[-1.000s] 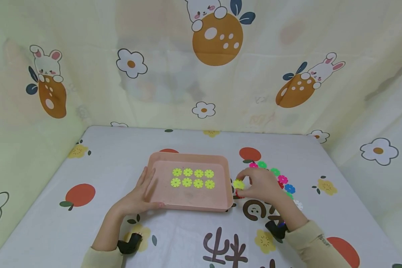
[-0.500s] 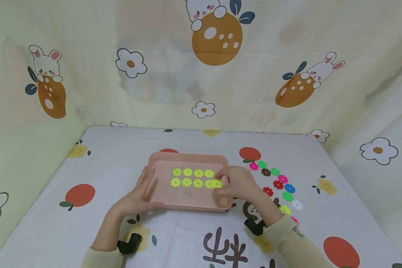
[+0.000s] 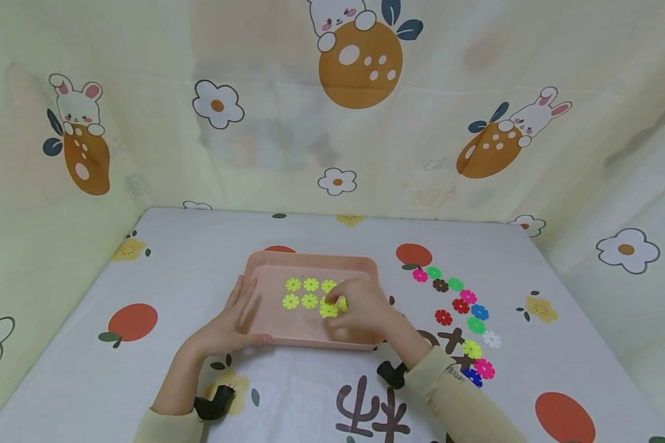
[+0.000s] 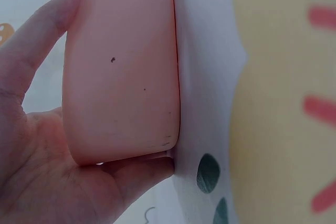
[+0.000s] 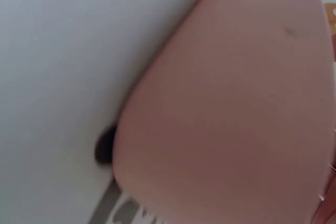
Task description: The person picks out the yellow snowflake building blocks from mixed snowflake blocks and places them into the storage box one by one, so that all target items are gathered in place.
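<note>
Over the tray: our right hand (image 3: 362,306) now sits inside the pink tray (image 3: 266,271), fingers pinched on a yellow disc (image 3: 329,311) held just below the two rows of yellow discs (image 3: 301,293).

Change: a second ago that hand was out at the loose discs (image 3: 460,304) on the right, picking this yellow one up; half a second ago it was at the right end of the lower row; now it has come further left and nearer us.

Meaning: we judge the disc is being brought to a spot in a third row rather than added to the end of the second; it does not yet lie flat and free.

Right hand: clamped on the disc between thumb and fingertips; its wrist view shows only tray wall and cloth, blurred.

Left hand (image 3: 229,323): unchanged, fingers straight along the tray's left wall, thumb under the near corner, steadying it; the left wrist view shows the palm (image 4: 37,171) against the pink wall.

Rows: the right end of both is hidden behind our hand.

Loose discs: pink, green, brown, red, blue, white and one yellow (image 3: 471,349) lie on the cloth (image 3: 172,271), well apart from the tray.
</note>
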Motion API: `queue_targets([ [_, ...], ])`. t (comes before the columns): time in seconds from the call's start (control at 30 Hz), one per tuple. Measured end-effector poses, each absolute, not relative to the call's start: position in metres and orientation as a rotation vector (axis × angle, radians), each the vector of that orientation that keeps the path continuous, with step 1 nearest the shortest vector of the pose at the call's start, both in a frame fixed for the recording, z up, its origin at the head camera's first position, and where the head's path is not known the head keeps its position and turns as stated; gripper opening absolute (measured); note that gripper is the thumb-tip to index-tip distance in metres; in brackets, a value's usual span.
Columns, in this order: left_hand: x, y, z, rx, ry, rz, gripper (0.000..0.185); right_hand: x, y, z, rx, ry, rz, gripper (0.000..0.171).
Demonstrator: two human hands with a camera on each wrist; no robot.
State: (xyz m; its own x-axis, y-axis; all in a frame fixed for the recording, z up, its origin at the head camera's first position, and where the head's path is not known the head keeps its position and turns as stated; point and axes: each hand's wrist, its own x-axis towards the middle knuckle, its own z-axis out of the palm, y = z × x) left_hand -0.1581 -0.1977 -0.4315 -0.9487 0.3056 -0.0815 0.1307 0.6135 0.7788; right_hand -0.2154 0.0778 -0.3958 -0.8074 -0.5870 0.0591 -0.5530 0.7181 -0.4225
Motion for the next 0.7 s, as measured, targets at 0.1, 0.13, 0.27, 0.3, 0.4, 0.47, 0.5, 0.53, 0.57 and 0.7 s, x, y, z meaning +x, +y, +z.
queue_targets([
  [0.1,-0.158,-0.197,-0.431,0.355,2.632,1.242,0.113,-0.214,0.071,-0.398,-0.957,2.826,-0.621,0.026],
  [0.13,-0.158,-0.197,-0.431,0.355,2.633,1.240,0.113,-0.214,0.069,-0.399,-0.962,2.826,-0.599,0.027],
  [0.27,-0.158,-0.197,-0.430,0.352,2.631,1.240,0.113,-0.214,0.061,-0.402,-0.952,2.820,-0.554,0.027],
  [0.3,-0.158,-0.197,-0.430,0.351,2.631,1.237,0.113,-0.214,0.059,-0.403,-0.954,2.815,-0.548,0.027],
  [0.4,-0.158,-0.197,-0.431,0.351,2.635,1.232,0.113,-0.214,0.054,-0.405,-0.965,2.790,-0.542,0.026],
  [0.47,-0.158,-0.197,-0.431,0.348,2.638,1.231,0.112,-0.215,0.051,-0.407,-0.987,2.785,-0.521,0.025],
  [0.5,-0.158,-0.197,-0.431,0.346,2.637,1.233,0.112,-0.215,0.050,-0.409,-0.996,2.782,-0.515,0.024],
  [0.53,-0.158,-0.197,-0.431,0.345,2.637,1.234,0.112,-0.216,0.049,-0.410,-1.007,2.779,-0.513,0.023],
  [0.57,-0.158,-0.197,-0.431,0.342,2.636,1.235,0.112,-0.216,0.048,-0.411,-1.022,2.782,-0.498,0.022],
  [0.7,-0.158,-0.197,-0.432,0.343,2.634,1.237,0.112,-0.217,0.046,-0.415,-1.053,2.769,-0.493,0.016],
])
